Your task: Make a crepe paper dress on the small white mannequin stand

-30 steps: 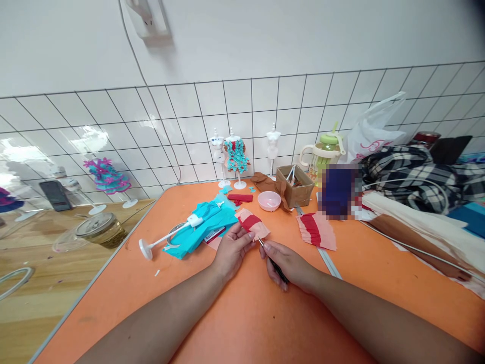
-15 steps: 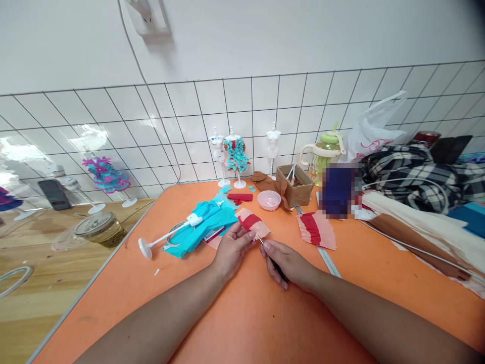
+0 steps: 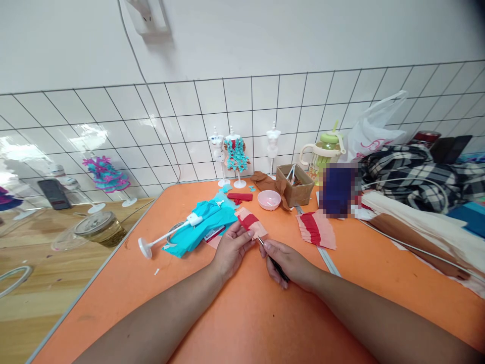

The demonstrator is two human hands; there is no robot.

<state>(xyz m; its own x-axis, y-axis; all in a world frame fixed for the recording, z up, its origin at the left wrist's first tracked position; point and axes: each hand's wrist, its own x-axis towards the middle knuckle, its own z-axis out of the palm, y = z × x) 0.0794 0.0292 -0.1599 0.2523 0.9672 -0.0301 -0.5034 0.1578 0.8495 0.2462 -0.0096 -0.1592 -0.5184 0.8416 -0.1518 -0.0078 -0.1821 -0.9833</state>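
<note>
My left hand (image 3: 235, 248) pinches the lower edge of a small peach crepe paper piece (image 3: 249, 220) with a red band across it. My right hand (image 3: 281, 260) is closed round black tweezers (image 3: 278, 268), whose metal tip reaches the paper's near edge, close to my left fingertips. A second, larger peach and red crepe paper piece (image 3: 316, 230) lies flat to the right. Left of my hands, a white doll stand (image 3: 166, 237) rests on its side over turquoise crepe paper (image 3: 206, 217).
A pink bowl (image 3: 269, 200) and a cardboard box (image 3: 297, 189) stand behind my hands. Folded red paper (image 3: 240, 197) lies near a dressed doll form (image 3: 237, 154). A lidded bottle (image 3: 328, 154), plaid cloth (image 3: 401, 174) and a brown strip (image 3: 417, 245) are on the right.
The peach paper has shifted slightly leftward and its near edge sits differently by the tweezers' tip. Both hands keep their holds almost in place.
</note>
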